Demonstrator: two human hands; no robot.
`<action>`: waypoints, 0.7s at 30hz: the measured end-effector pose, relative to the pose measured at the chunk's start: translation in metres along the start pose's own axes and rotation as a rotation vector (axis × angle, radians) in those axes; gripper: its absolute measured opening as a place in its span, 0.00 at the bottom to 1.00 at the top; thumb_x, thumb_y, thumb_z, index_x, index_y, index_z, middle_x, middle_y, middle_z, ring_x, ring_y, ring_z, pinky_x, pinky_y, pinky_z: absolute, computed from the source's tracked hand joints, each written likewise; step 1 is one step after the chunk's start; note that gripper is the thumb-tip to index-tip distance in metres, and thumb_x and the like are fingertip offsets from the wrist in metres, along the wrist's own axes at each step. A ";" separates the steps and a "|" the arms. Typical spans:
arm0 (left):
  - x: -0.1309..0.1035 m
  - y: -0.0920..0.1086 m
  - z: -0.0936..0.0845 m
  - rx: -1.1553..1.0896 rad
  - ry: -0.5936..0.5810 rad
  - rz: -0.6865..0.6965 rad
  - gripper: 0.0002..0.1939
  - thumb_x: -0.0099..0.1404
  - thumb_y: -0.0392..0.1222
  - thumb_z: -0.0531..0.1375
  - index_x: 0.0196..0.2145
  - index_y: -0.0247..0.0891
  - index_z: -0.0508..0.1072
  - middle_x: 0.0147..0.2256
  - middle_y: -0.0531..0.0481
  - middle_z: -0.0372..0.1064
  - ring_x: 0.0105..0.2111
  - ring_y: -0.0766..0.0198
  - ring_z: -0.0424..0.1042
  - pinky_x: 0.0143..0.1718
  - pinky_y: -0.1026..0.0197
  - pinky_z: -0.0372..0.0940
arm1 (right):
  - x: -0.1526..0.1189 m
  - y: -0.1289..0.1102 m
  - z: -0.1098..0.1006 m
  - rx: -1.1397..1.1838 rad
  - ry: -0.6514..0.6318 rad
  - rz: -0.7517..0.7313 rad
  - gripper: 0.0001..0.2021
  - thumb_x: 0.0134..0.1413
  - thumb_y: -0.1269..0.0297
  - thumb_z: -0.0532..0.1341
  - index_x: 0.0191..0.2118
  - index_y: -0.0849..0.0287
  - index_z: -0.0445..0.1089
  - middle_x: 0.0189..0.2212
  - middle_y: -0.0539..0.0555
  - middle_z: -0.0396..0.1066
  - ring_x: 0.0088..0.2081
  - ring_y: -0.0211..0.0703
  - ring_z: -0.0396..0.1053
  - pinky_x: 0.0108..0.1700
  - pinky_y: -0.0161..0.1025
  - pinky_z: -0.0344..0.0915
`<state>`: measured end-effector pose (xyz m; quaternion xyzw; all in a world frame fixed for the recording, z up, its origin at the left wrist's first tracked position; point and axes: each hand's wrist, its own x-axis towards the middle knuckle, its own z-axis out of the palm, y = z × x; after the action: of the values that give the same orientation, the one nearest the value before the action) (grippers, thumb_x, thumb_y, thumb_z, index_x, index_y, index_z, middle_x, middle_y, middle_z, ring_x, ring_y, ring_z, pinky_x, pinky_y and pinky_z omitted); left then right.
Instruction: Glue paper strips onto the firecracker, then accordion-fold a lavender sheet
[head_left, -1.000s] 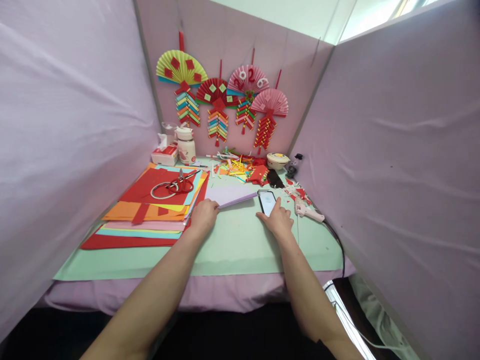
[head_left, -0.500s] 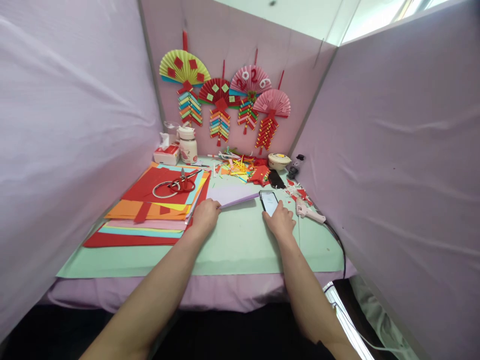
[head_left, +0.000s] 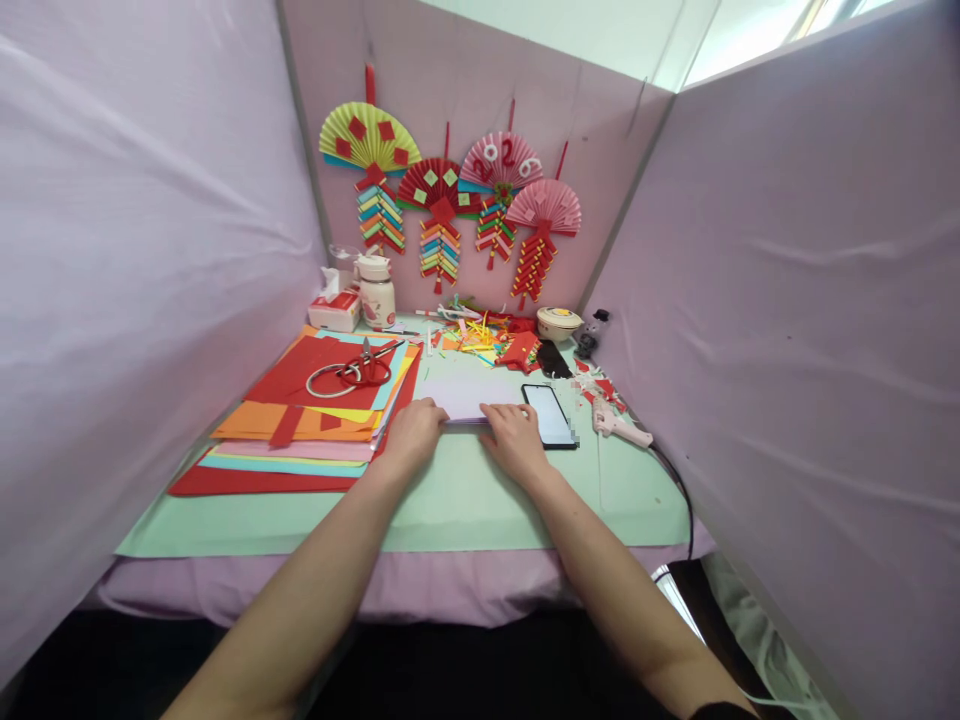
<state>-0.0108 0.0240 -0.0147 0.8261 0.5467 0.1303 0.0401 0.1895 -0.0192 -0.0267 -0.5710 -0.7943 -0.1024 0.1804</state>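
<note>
A sheet of light purple paper [head_left: 469,395] lies on the pale green table cover, its near edge folded into a narrow strip. My left hand [head_left: 417,432] grips the left end of that edge, fingers closed. Farther along the same edge, my right hand [head_left: 516,436] has its fingers closed on the paper, with the thumb below. Just right of my right hand a smartphone [head_left: 551,415] rests flat with its screen lit. Left of my left hand is a stack of coloured paper [head_left: 300,450], with red-handled scissors [head_left: 365,368] on top.
A glue gun [head_left: 621,425] with a black cord lies at the right. Paper scraps [head_left: 476,332], a lidded bowl [head_left: 559,322], a bottle [head_left: 377,292] and a tissue box [head_left: 335,308] line the back. Paper fan ornaments [head_left: 441,185] hang on the wall.
My right hand has let go of the smartphone and moved left onto the purple paper's folded edge. The phone now lies slightly farther right and nearer. My left hand stays at its end.
</note>
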 end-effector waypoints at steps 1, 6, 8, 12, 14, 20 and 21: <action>-0.001 0.000 -0.001 0.004 0.002 0.000 0.13 0.65 0.38 0.55 0.41 0.39 0.80 0.39 0.44 0.72 0.43 0.57 0.71 0.43 0.59 0.61 | 0.003 -0.002 0.004 -0.005 -0.009 -0.013 0.14 0.60 0.66 0.58 0.52 0.56 0.69 0.45 0.57 0.74 0.48 0.47 0.65 0.55 0.47 0.48; -0.005 0.018 0.001 0.044 0.096 0.106 0.14 0.66 0.40 0.56 0.46 0.40 0.77 0.43 0.44 0.71 0.45 0.54 0.69 0.45 0.55 0.60 | 0.006 -0.002 0.015 -0.015 0.029 -0.053 0.11 0.65 0.67 0.53 0.37 0.56 0.74 0.35 0.54 0.75 0.42 0.44 0.65 0.51 0.46 0.48; -0.006 0.029 0.003 0.064 0.096 0.170 0.12 0.68 0.41 0.55 0.44 0.40 0.77 0.41 0.44 0.71 0.44 0.55 0.68 0.45 0.55 0.60 | 0.005 -0.003 0.016 -0.005 0.060 -0.059 0.12 0.65 0.66 0.53 0.37 0.56 0.74 0.36 0.54 0.74 0.41 0.43 0.64 0.50 0.45 0.48; -0.006 0.040 0.009 0.126 0.053 0.202 0.13 0.69 0.39 0.52 0.37 0.37 0.77 0.36 0.44 0.71 0.39 0.56 0.68 0.40 0.56 0.60 | 0.001 -0.008 0.012 0.003 0.059 -0.021 0.12 0.65 0.65 0.53 0.36 0.56 0.73 0.38 0.53 0.73 0.43 0.43 0.63 0.49 0.43 0.51; -0.006 0.039 0.011 0.136 0.040 0.198 0.13 0.69 0.40 0.52 0.37 0.37 0.77 0.35 0.44 0.71 0.39 0.56 0.69 0.38 0.56 0.59 | -0.003 -0.009 0.008 0.025 0.031 -0.007 0.09 0.64 0.62 0.55 0.39 0.54 0.73 0.40 0.53 0.72 0.45 0.45 0.63 0.50 0.44 0.51; -0.006 0.033 0.013 0.067 -0.012 0.160 0.14 0.68 0.40 0.52 0.37 0.38 0.78 0.36 0.45 0.71 0.39 0.57 0.69 0.38 0.58 0.58 | -0.021 0.023 -0.019 -0.008 -0.013 0.542 0.35 0.57 0.47 0.59 0.63 0.64 0.55 0.53 0.67 0.64 0.53 0.57 0.62 0.51 0.46 0.56; -0.005 0.033 0.013 0.059 -0.015 0.156 0.14 0.68 0.40 0.52 0.38 0.38 0.78 0.36 0.45 0.71 0.40 0.57 0.69 0.39 0.58 0.58 | -0.022 0.031 -0.023 -0.019 -0.046 0.653 0.39 0.56 0.45 0.59 0.65 0.66 0.51 0.54 0.69 0.63 0.53 0.59 0.62 0.50 0.47 0.57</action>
<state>0.0204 0.0069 -0.0216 0.8679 0.4841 0.1106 0.0099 0.2288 -0.0372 -0.0159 -0.7994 -0.5720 -0.0335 0.1806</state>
